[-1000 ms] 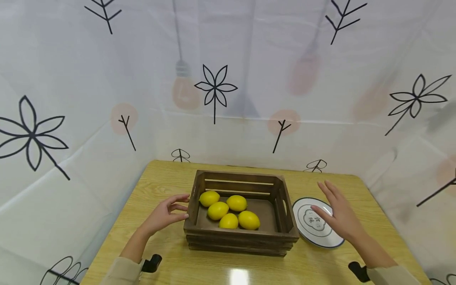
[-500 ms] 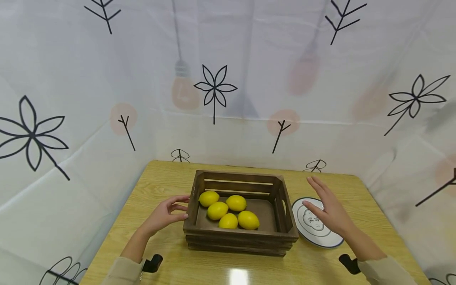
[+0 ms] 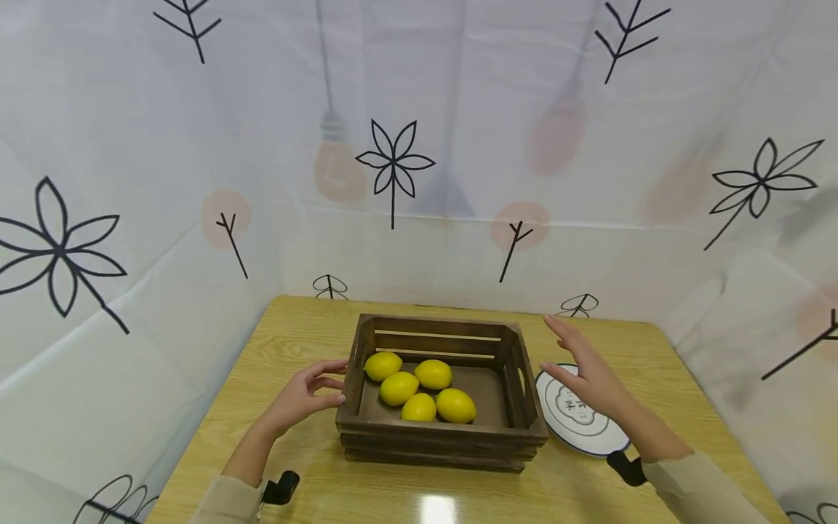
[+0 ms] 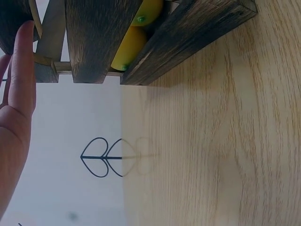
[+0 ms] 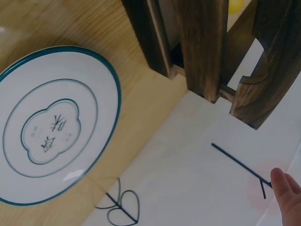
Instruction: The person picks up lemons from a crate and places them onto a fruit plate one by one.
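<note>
From the head view, I see my left hand point(image 3: 297, 397) with fingers curled loosely, touching the left end of the brown crate point(image 3: 442, 440) in the middle of the bench point(image 3: 294, 327). Five lemons point(image 3: 419, 389) sit inside. My right hand point(image 3: 589, 378), fingers spread, hovers over the plate point(image 3: 576, 429). In the left wrist view, a finger point(image 4: 23, 66) touches the crate at the upper left. In the right wrist view, the plate lies at the left, just beside the crate.

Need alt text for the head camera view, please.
A dark wooden crate holding five lemons sits on a wooden table. The left hand rests at its left end; the open right hand hovers above a white plate right of it.
</note>
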{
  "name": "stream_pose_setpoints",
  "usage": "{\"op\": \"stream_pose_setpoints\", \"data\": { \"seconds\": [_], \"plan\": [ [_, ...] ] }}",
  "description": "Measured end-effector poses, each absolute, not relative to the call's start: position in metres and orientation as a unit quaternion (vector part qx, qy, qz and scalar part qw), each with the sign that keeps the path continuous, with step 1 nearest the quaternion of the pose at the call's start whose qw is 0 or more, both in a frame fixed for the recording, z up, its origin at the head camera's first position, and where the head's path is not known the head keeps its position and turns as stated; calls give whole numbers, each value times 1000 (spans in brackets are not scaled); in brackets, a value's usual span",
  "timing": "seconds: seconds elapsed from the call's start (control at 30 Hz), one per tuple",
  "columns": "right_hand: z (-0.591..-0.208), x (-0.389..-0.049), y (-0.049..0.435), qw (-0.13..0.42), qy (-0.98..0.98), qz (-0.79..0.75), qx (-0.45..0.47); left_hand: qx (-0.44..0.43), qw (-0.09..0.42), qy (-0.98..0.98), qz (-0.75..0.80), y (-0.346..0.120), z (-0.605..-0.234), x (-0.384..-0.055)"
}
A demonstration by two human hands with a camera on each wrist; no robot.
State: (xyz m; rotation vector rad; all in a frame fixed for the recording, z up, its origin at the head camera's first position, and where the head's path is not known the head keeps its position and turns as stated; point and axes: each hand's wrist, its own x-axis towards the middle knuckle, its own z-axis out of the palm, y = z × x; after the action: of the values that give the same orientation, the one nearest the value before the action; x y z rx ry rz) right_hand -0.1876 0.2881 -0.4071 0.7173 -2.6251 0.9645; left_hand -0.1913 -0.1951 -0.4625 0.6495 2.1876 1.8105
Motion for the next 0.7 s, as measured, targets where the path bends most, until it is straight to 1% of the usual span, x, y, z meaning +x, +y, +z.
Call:
{"op": "stream_pose_setpoints", "data": {
  "seconds": [0.47,0.7],
  "plan": [
    [-395,-198,273,95,-883,371,270,234,109,738,624,-195,-465,-191],
    [-390,-203,266,88,-879,376,281,234,109,740,621,-195,-467,-191]
  ]
}}
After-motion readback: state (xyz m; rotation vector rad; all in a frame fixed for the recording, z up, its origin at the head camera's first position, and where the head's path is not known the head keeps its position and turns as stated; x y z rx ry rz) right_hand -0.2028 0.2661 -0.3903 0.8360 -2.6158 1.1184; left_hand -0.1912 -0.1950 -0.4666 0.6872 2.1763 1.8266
